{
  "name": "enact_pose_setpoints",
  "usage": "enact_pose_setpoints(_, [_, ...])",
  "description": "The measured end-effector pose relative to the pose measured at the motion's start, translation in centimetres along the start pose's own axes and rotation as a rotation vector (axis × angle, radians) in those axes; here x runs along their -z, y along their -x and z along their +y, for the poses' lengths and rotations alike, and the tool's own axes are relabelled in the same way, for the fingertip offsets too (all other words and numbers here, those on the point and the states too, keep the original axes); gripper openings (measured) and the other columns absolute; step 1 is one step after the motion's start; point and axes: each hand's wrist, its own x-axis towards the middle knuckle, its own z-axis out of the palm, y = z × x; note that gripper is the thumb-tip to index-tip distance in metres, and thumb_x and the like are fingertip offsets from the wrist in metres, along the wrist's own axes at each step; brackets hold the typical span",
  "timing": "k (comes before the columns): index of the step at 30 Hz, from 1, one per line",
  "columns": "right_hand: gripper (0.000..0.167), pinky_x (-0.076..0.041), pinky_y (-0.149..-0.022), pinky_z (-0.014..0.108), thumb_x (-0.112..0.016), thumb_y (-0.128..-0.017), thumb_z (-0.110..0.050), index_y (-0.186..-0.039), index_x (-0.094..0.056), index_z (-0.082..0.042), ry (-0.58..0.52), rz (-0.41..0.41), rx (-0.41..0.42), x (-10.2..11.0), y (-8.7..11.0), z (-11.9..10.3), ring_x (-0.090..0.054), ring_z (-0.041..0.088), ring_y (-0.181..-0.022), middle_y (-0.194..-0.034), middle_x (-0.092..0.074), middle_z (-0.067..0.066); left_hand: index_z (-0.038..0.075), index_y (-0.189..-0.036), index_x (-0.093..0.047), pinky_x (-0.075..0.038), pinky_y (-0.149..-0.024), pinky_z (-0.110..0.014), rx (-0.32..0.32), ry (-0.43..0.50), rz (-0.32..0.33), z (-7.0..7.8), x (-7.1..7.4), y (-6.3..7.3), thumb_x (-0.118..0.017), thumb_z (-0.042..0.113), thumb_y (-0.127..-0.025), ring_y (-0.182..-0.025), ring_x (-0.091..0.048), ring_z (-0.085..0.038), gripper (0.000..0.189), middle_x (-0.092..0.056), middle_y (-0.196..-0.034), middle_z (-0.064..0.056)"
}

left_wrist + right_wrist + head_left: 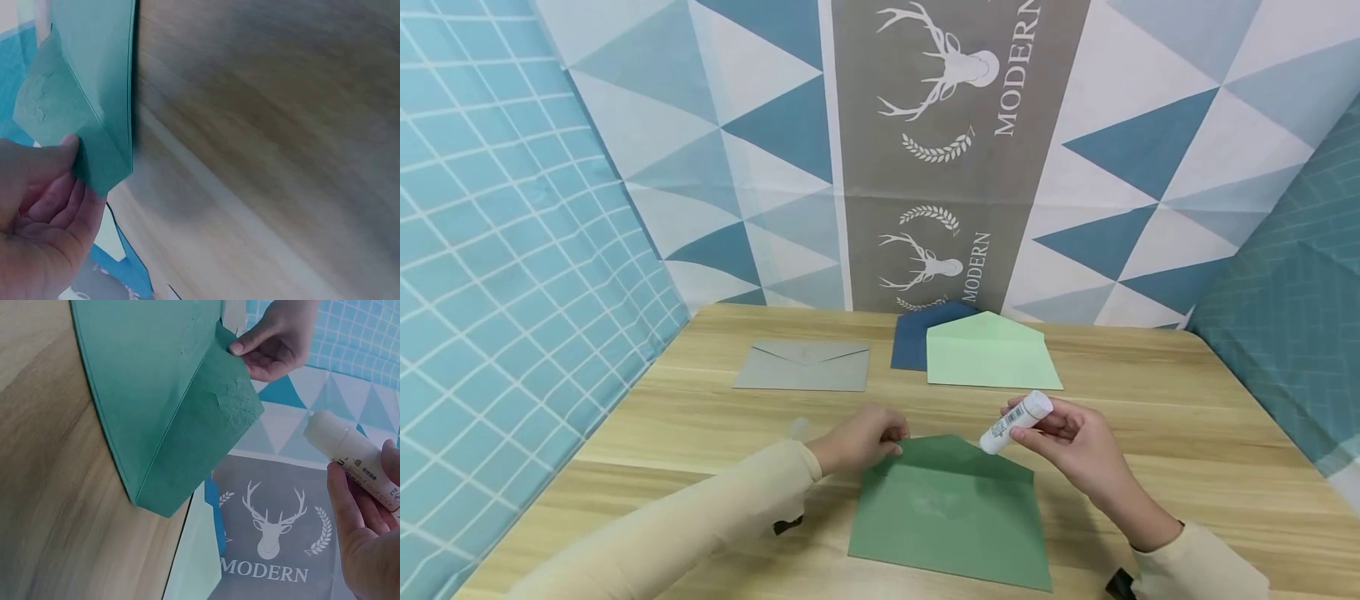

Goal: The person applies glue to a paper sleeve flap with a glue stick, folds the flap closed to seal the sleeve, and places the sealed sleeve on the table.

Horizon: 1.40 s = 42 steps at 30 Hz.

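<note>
A dark green envelope [951,521] lies before me on the wooden table, its pointed flap [206,419] unfolded away from me. Rough smears show on the flap and on the envelope's body. At the flap's left corner, my left hand [865,437] pinches the paper between thumb and fingers; the left wrist view shows this hand [47,219] close up. My right hand [1086,450] holds a white glue stick [1017,422] just above the flap's right side, tilted. In the right wrist view, the glue stick [356,459] is apart from the paper.
Farther back lie a grey envelope [801,371] with its flap folded down and a light green envelope [992,362] overlapping a dark blue one [910,342]. A small translucent piece [799,428] stands beside my left forearm. Patterned cloth [782,167] hangs behind the table [1150,400].
</note>
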Motion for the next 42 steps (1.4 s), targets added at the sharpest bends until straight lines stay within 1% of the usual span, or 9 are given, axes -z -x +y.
enact_pose_setpoints(5, [0.039,-0.057,-0.074,0.019,-0.070,-0.086,-0.009,-0.118,-0.060,0.011,-0.002,-0.017,-0.025,-0.2,0.1,-0.2,-0.069,-0.002,-0.093,-0.104,-0.073,-0.016,0.007,-0.088,-0.066,-0.047,-0.064,-0.018,0.053,0.000,-0.004,-0.5,-0.2,1.3,-0.069,0.003,-0.085,-0.069,-0.054,-0.004,0.006,-0.067,-0.080,-0.003])
enact_pose_setpoints(8, [0.040,-0.057,-0.074,0.020,-0.071,-0.085,-0.010,-0.118,-0.061,0.010,0.007,-0.027,-0.035,-0.4,0.1,-0.4,-0.069,-0.002,-0.093,-0.104,-0.073,-0.013,0.008,-0.084,-0.066,-0.047,-0.062,-0.018,0.051,-0.059,0.050,-0.5,-0.3,2.1,-0.070,-0.001,-0.083,-0.068,-0.053,-0.004,0.009,-0.066,-0.078,-0.001])
enact_pose_setpoints(11, [0.039,-0.058,-0.073,0.021,-0.072,-0.085,-0.013,-0.117,-0.063,0.007,0.023,-0.055,-0.040,-0.9,-0.1,-0.4,-0.068,-0.001,-0.092,-0.107,-0.074,0.001,0.007,-0.078,-0.065,-0.046,-0.060,-0.017,0.046,-0.124,0.121,-0.4,-0.5,2.7,-0.069,-0.007,-0.080,-0.067,-0.053,-0.004,0.015,-0.066,-0.075,-0.001])
enact_pose_setpoints(16, [0.037,-0.058,-0.072,0.022,-0.073,-0.084,-0.014,-0.113,-0.065,0.006,0.040,-0.201,-0.012,-2.2,-0.4,0.3,-0.068,-0.001,-0.091,-0.109,-0.069,0.025,0.006,-0.074,-0.063,-0.044,-0.058,-0.017,0.049,-0.152,0.170,-0.2,-0.9,3.2,-0.066,-0.012,-0.078,-0.065,-0.050,-0.004,0.018,-0.064,-0.072,-0.002])
enact_pose_setpoints(20, [0.036,-0.057,-0.076,0.022,-0.073,-0.083,-0.011,-0.111,-0.064,0.010,0.010,-0.329,0.066,-3.2,-0.3,1.0,-0.067,-0.003,-0.095,-0.109,-0.067,0.030,0.005,-0.074,-0.063,-0.046,-0.058,-0.018,0.042,-0.141,0.182,-0.1,-1.0,3.2,-0.066,-0.013,-0.078,-0.065,-0.054,-0.007,0.018,-0.065,-0.072,-0.004])
enact_pose_setpoints(23, [0.036,-0.057,-0.078,0.021,-0.073,-0.083,-0.011,-0.112,-0.064,0.010,-0.013,-0.370,0.086,-3.7,-0.3,1.3,-0.067,-0.004,-0.097,-0.110,-0.066,0.031,0.005,-0.074,-0.064,-0.048,-0.059,-0.019,0.041,-0.144,0.196,-0.2,-0.9,3.2,-0.066,-0.013,-0.077,-0.066,-0.057,-0.008,0.018,-0.066,-0.073,-0.004])
enact_pose_setpoints(29, [0.034,-0.057,-0.077,0.020,-0.073,-0.083,-0.012,-0.111,-0.065,0.007,0.016,-0.364,0.067,-4.2,-0.4,1.2,-0.068,-0.003,-0.094,-0.108,-0.068,0.028,0.005,-0.079,-0.066,-0.050,-0.063,-0.019,0.049,-0.090,0.179,-0.5,-1.0,3.0,-0.063,-0.015,-0.076,-0.071,-0.059,-0.008,0.021,-0.069,-0.079,-0.004])
enact_pose_setpoints(34, [0.036,-0.057,-0.077,0.021,-0.074,-0.082,-0.013,-0.112,-0.066,0.005,0.062,-0.322,0.031,-4.2,-0.4,1.1,-0.068,-0.002,-0.092,-0.109,-0.070,0.024,0.004,-0.082,-0.066,-0.052,-0.066,-0.019,0.043,-0.053,0.153,-0.6,-1.1,3.0,-0.061,-0.017,-0.076,-0.074,-0.061,-0.010,0.023,-0.069,-0.082,-0.005])
enact_pose_setpoints(42, [0.036,-0.057,-0.078,0.021,-0.074,-0.082,-0.010,-0.112,-0.065,0.007,0.060,-0.302,0.019,-3.9,-0.5,1.2,-0.067,-0.004,-0.093,-0.111,-0.069,0.024,0.004,-0.078,-0.065,-0.051,-0.065,-0.019,0.038,-0.012,0.165,-0.6,-1.2,3.1,-0.057,-0.021,-0.074,-0.073,-0.061,-0.012,0.027,-0.068,-0.079,-0.006])
